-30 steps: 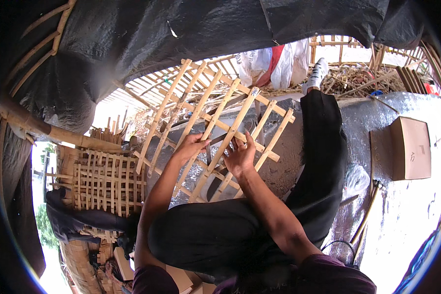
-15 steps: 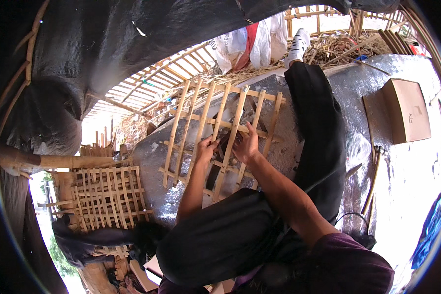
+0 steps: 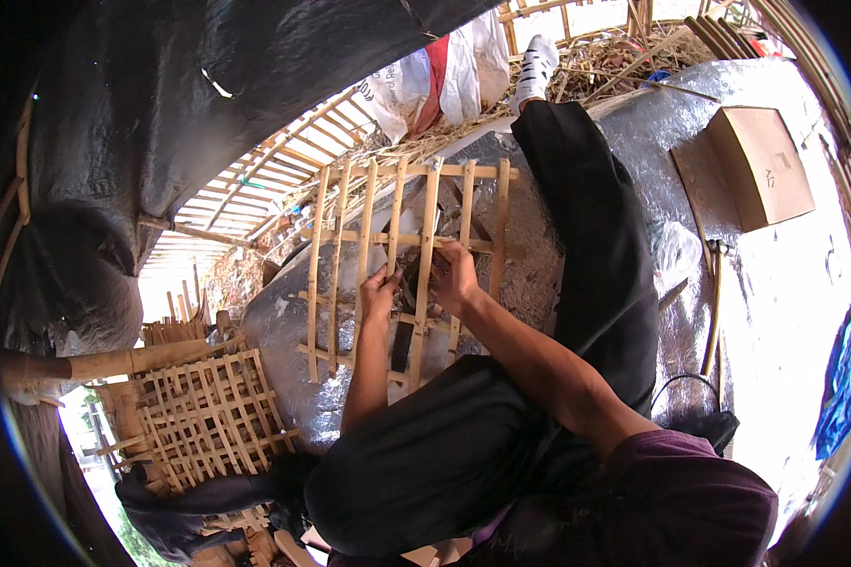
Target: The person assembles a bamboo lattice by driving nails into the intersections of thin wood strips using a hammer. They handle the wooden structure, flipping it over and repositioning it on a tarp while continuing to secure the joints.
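A lattice of split bamboo strips [image 3: 320, 274] lies in front of my bent leg, long slats crossing several thinner cross strips. My left hand [image 3: 380, 293] is closed with its fingertips pinching one of the middle slats. Close to its right, my right hand [image 3: 456, 280] curls its fingers around another long slat just below a cross strip. Part of its fingers is hidden behind the bamboo, and I cannot make out anything smaller between the two hands.
A cardboard box [image 3: 761, 170] stands at the right on a silvery sheet [image 3: 766, 312], near a hammer-like tool [image 3: 714, 312]. Woven bamboo [image 3: 213, 406] sits at lower left by a dark-clothed person [image 3: 189, 506]. White sacks [image 3: 454, 80] lie at the back; black sheeting [image 3: 208, 113] hangs at upper left.
My right hand's raised index finger has come down, and the fingers now curl at the slat. The whole view has shifted slightly; the left hand keeps its pinch.
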`<control>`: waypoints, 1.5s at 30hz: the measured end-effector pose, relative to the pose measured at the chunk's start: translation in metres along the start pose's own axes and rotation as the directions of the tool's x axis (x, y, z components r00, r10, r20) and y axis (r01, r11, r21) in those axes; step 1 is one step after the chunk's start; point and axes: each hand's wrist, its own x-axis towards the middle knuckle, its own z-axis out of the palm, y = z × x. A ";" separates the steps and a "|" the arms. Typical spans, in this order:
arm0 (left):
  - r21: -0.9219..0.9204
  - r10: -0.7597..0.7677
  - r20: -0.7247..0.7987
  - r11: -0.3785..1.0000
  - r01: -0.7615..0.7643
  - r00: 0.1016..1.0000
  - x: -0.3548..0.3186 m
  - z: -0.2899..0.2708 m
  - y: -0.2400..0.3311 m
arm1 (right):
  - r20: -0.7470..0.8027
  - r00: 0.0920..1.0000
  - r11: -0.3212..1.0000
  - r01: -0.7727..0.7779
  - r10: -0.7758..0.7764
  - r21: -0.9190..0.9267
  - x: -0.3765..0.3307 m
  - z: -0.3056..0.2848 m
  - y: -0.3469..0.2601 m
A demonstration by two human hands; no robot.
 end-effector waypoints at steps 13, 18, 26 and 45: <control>0.039 0.015 0.012 0.999 -0.015 1.000 0.004 0.004 0.004 | 0.110 0.922 0.501 0.298 -0.370 -0.812 -0.003 -0.032 -0.007; 0.004 0.087 0.045 0.996 -0.087 0.995 0.002 -0.004 -0.006 | 0.496 0.709 -0.184 0.472 -0.501 -0.862 -0.004 -0.008 -0.056; -0.008 0.077 0.014 0.997 -0.077 0.997 -0.018 -0.005 0.007 | 0.332 0.844 -0.230 0.254 -0.422 -0.939 0.048 0.005 -0.061; -0.016 0.069 0.055 0.998 -0.068 0.996 -0.001 -0.006 0.008 | 0.307 0.936 -0.063 0.301 -0.174 -0.952 0.052 0.008 -0.079</control>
